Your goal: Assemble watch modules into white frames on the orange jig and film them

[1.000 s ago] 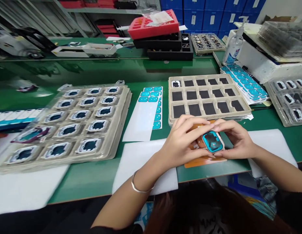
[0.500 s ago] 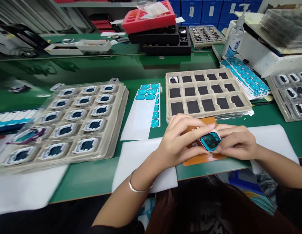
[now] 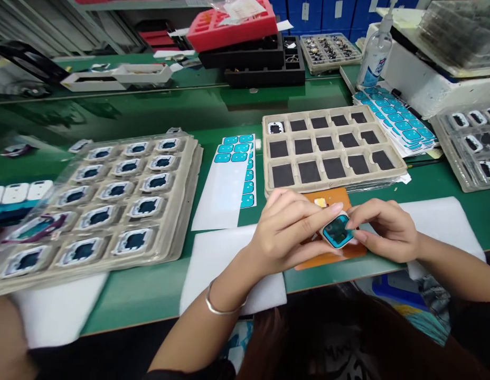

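My left hand (image 3: pixel 286 227) is closed around a small smartwatch case (image 3: pixel 337 230), its fingers along the top and its thumb below. The case has rounded corners, a pale rim and a dark face bordered in bright teal, tilted up towards me. At its right edge, the thumb and forefinger of my right hand (image 3: pixel 387 229) pinch close together and touch the corner. Whether a film lies between those fingertips I cannot tell. Under both hands lies an orange-brown mat (image 3: pixel 328 258) with a small yellowish piece (image 3: pixel 320 202) on it. White foam sheets (image 3: pixel 217 264) flank the mat.
Beyond my hands stands a beige tray (image 3: pixel 264 158) with dark-lined pockets and one white frame. Teal sticker sheets (image 3: pixel 225 195) lie to its left. Stacked trays of watch frames (image 3: pixel 185 221) fill the left. Another person's arm (image 3: pixel 7 332) shows at lower left. A pump bottle (image 3: pixel 374 58) stands behind.
My right hand has drawn slightly back from the watch face to its right edge, its thumb and forefinger now more visible. The case is tilted a little more. The other person's arm has entered at lower left.
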The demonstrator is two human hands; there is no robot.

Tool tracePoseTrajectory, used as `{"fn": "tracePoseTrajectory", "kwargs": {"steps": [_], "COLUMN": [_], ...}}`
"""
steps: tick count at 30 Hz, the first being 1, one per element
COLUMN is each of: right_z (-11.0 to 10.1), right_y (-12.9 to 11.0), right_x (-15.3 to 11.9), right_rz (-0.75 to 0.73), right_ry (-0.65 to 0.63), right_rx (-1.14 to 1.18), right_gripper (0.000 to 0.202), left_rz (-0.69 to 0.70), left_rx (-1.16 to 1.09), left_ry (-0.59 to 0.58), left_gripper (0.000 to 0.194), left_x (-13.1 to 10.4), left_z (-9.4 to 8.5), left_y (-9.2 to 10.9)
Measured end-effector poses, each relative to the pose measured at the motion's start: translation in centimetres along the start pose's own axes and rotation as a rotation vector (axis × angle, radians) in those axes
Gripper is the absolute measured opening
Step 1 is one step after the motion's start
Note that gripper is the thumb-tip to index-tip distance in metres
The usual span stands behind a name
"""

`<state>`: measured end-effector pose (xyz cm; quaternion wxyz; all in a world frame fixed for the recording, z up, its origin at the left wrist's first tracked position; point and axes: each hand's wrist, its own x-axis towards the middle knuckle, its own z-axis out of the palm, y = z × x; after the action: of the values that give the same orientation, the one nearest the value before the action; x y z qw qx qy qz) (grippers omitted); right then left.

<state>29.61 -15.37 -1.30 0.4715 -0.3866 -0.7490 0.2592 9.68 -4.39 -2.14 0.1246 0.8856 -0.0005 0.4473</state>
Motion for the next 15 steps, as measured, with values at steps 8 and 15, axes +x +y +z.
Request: {"fn": "tracePoseTrajectory", "kwargs": {"steps": [8, 15], "right_z": [0.6, 0.1], "right_y": [0.6, 0.8], "right_x": [-0.3, -0.5], "right_rz": [0.228, 0.314], "right_ry": [-0.012, -0.004], "right_rx": [0.277, 0.319], "right_gripper": [0.025, 0.024], "left_rz": [-0.232, -1.114], "left_rx": [0.105, 0.866], "left_ry": [0.006, -0.45], "left_gripper": [0.051, 0.052], "left_x": [-0.1, -1.7], "left_z": [-2.0, -5.8], "left_y": [-1.0, -6.1]}}
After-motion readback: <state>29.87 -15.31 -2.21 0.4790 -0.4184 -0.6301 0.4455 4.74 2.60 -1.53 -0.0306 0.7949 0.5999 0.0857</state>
